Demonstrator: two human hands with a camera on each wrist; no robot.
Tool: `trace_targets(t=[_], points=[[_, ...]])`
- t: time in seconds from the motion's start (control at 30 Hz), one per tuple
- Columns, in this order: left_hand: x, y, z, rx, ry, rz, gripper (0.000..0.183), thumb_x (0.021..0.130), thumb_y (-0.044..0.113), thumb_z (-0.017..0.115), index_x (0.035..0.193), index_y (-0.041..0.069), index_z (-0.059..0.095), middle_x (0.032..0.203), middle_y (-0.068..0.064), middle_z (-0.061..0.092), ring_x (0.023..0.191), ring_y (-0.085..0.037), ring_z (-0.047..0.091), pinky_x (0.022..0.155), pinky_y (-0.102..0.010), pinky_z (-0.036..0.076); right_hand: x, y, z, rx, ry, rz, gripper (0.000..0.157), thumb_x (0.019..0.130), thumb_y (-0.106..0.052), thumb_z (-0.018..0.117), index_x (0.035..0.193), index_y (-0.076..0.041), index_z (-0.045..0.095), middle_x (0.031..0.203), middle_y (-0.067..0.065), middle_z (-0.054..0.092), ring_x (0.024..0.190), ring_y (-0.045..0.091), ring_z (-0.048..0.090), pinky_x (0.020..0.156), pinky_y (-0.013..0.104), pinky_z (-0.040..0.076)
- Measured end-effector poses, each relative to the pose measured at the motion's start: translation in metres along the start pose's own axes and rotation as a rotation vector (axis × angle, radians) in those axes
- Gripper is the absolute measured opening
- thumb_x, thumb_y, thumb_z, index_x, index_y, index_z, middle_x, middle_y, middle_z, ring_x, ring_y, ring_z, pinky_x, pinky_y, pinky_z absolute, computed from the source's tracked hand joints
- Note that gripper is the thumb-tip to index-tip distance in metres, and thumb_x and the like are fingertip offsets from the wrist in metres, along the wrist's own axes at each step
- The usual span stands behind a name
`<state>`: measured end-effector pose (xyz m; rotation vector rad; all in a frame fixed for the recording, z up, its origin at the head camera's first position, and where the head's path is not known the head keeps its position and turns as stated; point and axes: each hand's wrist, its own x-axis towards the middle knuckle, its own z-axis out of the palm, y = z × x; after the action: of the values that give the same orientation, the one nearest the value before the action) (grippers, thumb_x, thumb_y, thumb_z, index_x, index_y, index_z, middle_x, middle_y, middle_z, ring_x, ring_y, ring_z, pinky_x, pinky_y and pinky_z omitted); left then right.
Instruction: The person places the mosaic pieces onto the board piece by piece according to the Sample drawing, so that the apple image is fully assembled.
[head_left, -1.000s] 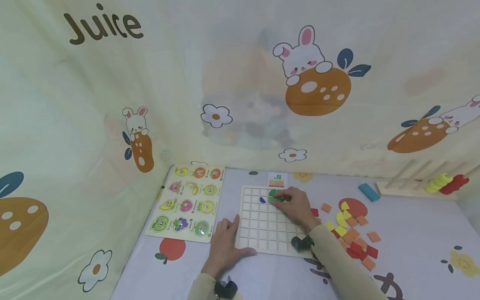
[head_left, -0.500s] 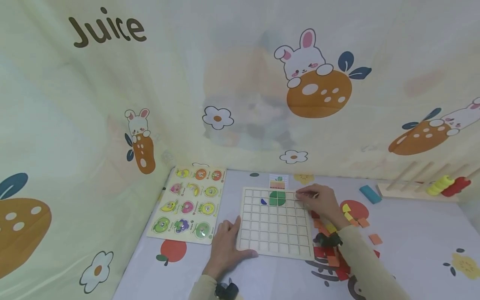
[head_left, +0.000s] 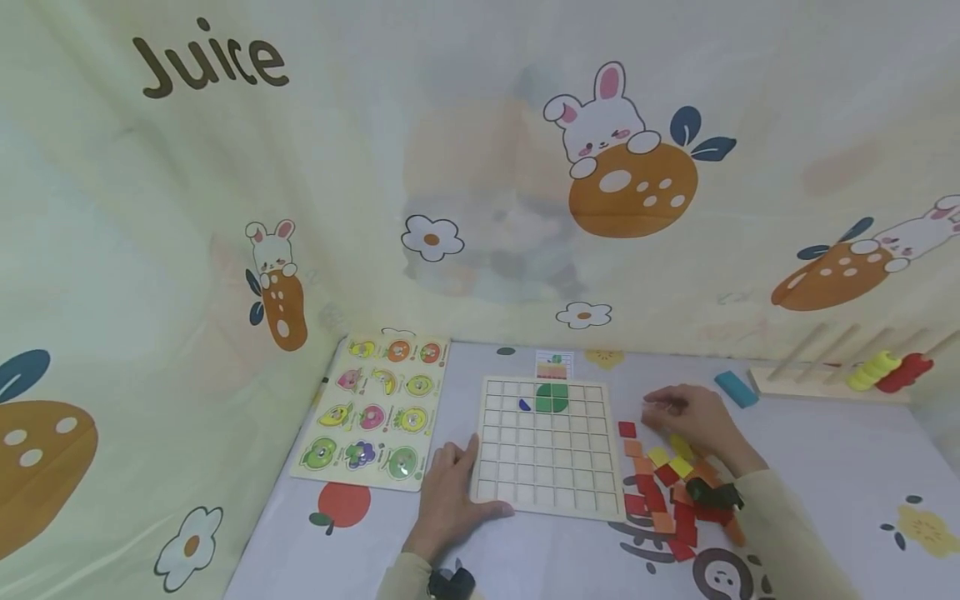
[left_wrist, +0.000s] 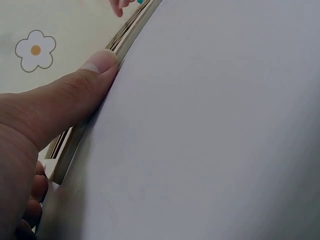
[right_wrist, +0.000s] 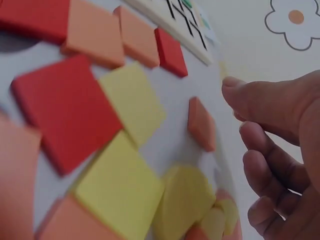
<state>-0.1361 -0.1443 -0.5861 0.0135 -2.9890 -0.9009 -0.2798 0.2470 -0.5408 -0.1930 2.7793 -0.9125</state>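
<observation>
A square gridded wooden board lies flat, with green pieces making a rounded shape and a small blue piece near its top. My left hand steadies the board's near left corner, its thumb laid along the front edge and its fingers at the left side. To the right of the board, my right hand is over loose red, orange and yellow pieces. In the right wrist view, its loosely bent fingers hold nothing; an orange piece lies closest to the fingertips.
A fruit puzzle board lies at the left. Behind the gridded board is a small picture card. A teal block and a wooden peg rack with yellow and red beads stand at the back right, near the printed cloth wall.
My right hand has let go of the green pieces on the board and moved right to the loose pieces. My left hand has stayed at the board's corner.
</observation>
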Motion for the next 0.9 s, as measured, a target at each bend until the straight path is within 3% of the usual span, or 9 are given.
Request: trace_targets(t=[0.23, 0.47, 0.57, 0.73, 0.9], points=[[0.0, 0.0, 0.0, -0.013, -0.007, -0.004, 0.124, 0.062, 0.067, 0.094, 0.162, 0.014, 0.044, 0.1, 0.006, 0.036, 0.089, -0.009, 0.032, 0.073, -0.024, 0.03, -0.006, 0.021, 0.001, -0.017, 0.001, 0.046, 0.076, 0.091, -0.057, 0.078, 0.14, -0.001, 0.064, 0.134, 0.026, 0.064, 0.116, 0.041, 0.059, 0.095, 0.057, 0.055], [-0.001, -0.001, 0.0, 0.002, 0.014, 0.009, 0.124, 0.061, 0.068, 0.093, 0.162, 0.014, 0.045, 0.101, 0.006, 0.036, 0.089, -0.008, 0.032, 0.072, -0.023, 0.031, -0.014, 0.042, -0.007, -0.034, 0.069, 0.025, 0.067, 0.095, -0.039, 0.08, 0.144, 0.002, 0.058, 0.136, 0.03, 0.061, 0.115, 0.045, 0.057, 0.096, 0.062, 0.055], [-0.002, -0.002, 0.0, 0.001, 0.023, 0.012, 0.124, 0.061, 0.068, 0.093, 0.162, 0.014, 0.045, 0.1, 0.006, 0.036, 0.089, -0.008, 0.032, 0.072, -0.023, 0.031, -0.015, 0.044, -0.01, -0.039, 0.058, 0.044, 0.067, 0.094, -0.038, 0.081, 0.139, 0.005, 0.058, 0.128, 0.03, 0.064, 0.108, 0.042, 0.059, 0.09, 0.056, 0.057], [-0.002, -0.002, 0.0, -0.006, 0.018, 0.01, 0.124, 0.062, 0.069, 0.093, 0.162, 0.014, 0.044, 0.1, 0.006, 0.036, 0.089, -0.008, 0.032, 0.072, -0.023, 0.03, -0.014, 0.044, -0.011, -0.046, 0.046, 0.064, 0.052, 0.095, -0.035, 0.08, 0.126, 0.004, 0.066, 0.111, 0.022, 0.07, 0.097, 0.032, 0.062, 0.079, 0.04, 0.057], [-0.001, -0.002, 0.001, -0.013, 0.001, 0.0, 0.125, 0.062, 0.069, 0.093, 0.163, 0.015, 0.043, 0.101, 0.006, 0.035, 0.089, -0.009, 0.032, 0.072, -0.024, 0.03, -0.014, 0.043, -0.012, -0.036, 0.037, 0.072, 0.044, 0.096, -0.03, 0.079, 0.119, 0.003, 0.064, 0.104, 0.018, 0.069, 0.092, 0.029, 0.062, 0.076, 0.036, 0.055]])
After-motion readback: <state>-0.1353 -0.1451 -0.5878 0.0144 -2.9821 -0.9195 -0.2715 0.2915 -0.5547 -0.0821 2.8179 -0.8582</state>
